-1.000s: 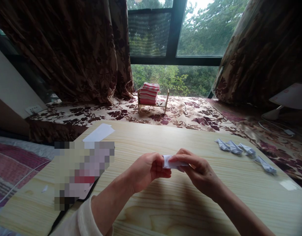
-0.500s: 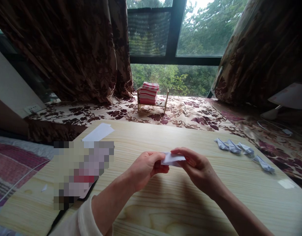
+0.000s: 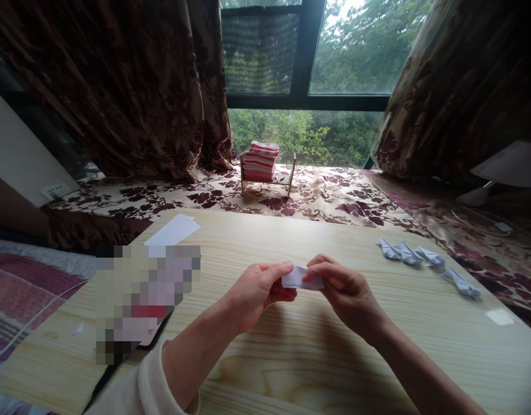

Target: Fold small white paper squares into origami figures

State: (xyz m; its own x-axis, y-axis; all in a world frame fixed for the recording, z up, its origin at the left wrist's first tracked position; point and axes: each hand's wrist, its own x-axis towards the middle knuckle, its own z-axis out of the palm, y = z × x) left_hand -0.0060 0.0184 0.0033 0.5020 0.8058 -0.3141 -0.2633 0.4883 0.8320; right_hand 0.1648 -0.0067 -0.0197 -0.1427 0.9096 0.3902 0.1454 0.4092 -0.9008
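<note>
Between my two hands, above the wooden table [image 3: 265, 242], is a small folded piece of white paper [image 3: 297, 278]. My left hand [image 3: 260, 288] pinches its left end, thumb on top and fingers beneath. At the right end, my right hand [image 3: 341, 285] grips it with the index finger lying across its face and the thumb side below. Part of the paper is covered by the fingers. Several folded white paper pieces [image 3: 407, 253] lie in a loose row at the table's right side.
White paper strips [image 3: 172, 230] lie at the table's far left. Nearer sits a blurred-out flat object [image 3: 148, 305] with a dark edge. A paper scrap [image 3: 78, 328] is by the left edge, a white patch [image 3: 501, 316] at the right. Behind, a small rack holds striped cloths [image 3: 260, 162].
My right index finger has moved from the paper's upper edge down onto its face. The paper has tilted so more of its front shows. My left hand has barely moved.
</note>
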